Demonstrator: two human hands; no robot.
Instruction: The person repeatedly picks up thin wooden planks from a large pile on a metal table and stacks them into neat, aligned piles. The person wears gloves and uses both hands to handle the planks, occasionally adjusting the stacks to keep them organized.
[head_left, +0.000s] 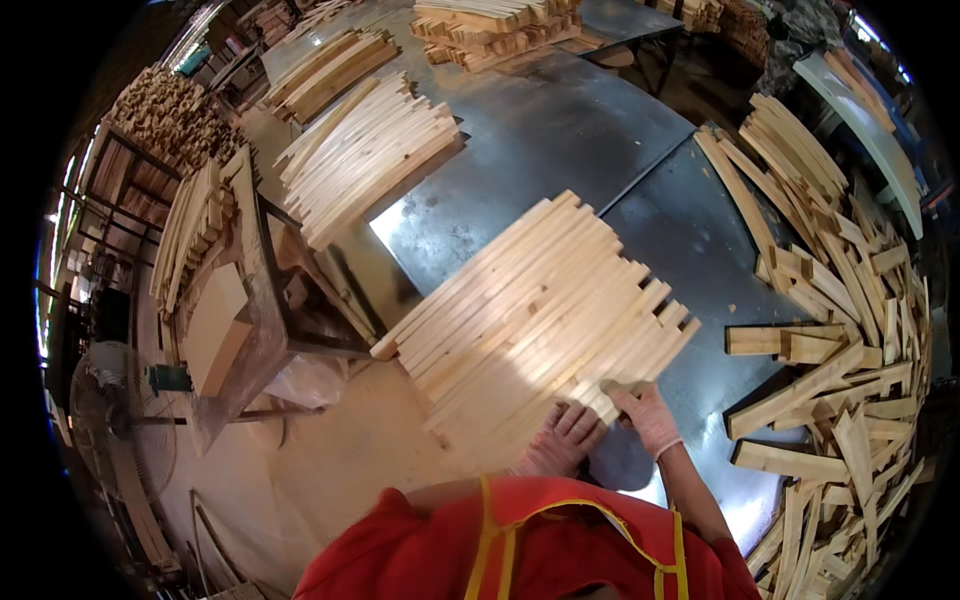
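Pale wood slats (pixel 535 315) aligned in big flat batch on dark metal surface (pixel 560 130). Left hand (pixel 562 440) flat, fingers spread on near edge; right hand (pixel 645 412) pinching one slat end. Loose slat heap (pixel 850 330) at right unsorted.

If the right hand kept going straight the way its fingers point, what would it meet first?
The right hand already touches the near end of the flat layer of wooden slats on the metal table. Pushing on, it would likely just slide along or shove those slats.
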